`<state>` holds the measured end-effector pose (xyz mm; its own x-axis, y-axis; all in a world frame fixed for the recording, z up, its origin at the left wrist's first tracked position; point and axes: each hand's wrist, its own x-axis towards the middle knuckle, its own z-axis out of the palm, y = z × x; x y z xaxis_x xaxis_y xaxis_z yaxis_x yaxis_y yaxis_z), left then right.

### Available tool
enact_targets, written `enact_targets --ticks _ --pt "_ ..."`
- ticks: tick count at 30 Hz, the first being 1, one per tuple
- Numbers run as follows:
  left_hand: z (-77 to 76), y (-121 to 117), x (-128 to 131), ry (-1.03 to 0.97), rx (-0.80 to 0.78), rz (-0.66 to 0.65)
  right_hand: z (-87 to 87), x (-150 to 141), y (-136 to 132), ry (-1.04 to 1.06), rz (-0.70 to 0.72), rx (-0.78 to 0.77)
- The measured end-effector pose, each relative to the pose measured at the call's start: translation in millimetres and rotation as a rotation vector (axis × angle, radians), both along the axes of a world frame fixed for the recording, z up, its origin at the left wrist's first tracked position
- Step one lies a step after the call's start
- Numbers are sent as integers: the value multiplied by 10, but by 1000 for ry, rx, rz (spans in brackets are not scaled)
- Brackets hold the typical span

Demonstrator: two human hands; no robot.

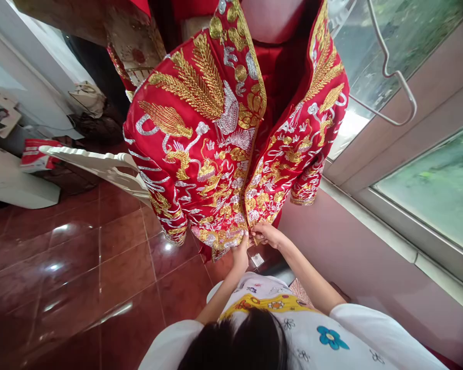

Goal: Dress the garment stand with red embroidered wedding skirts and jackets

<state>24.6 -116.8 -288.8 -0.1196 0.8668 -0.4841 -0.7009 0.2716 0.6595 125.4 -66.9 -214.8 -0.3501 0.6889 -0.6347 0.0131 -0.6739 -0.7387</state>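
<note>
A red jacket, thickly embroidered with gold and silver birds and feathers, hangs upright in front of me with its front slightly apart. Both my hands are at its bottom hem, where the two front panels meet. My left hand is closed on the lower corner of the left panel. My right hand pinches the hem of the right panel just beside it. Both forearms reach up from my white flowered shirt.
A white carved chair stands left of the jacket on glossy red-brown floor tiles. A window with a pale sill runs along the right above a pink wall. A wire hanger hangs top right. Boxes and bags lie far left.
</note>
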Motion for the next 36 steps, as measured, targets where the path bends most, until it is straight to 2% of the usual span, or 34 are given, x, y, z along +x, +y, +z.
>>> enact_targets --ticks 3,8,12,16,21,25,30,33,36 --pt "45 17 -6 90 6 83 20 -31 12 18 -7 -12" --pt "31 1 -10 89 27 55 69 -109 87 19 -48 -23" --pt "118 -1 -28 47 0 69 93 -116 117 35 -57 -19" --pt "222 -17 -62 34 -35 20 79 -95 78 52 -57 7" --pt "218 -26 -70 4 -29 -11 54 -71 3 38 -29 67" --pt "235 -18 -43 -12 -18 49 -4 -60 -92 -29 -10 133" --pt "219 -71 -1 11 26 112 -126 -61 -261 -131 -62 282" --pt "167 -113 1 65 38 83 -179 4 -328 -166 -67 333" --pt "169 -118 -19 70 -2 20 -233 157 -353 -247 -12 355"
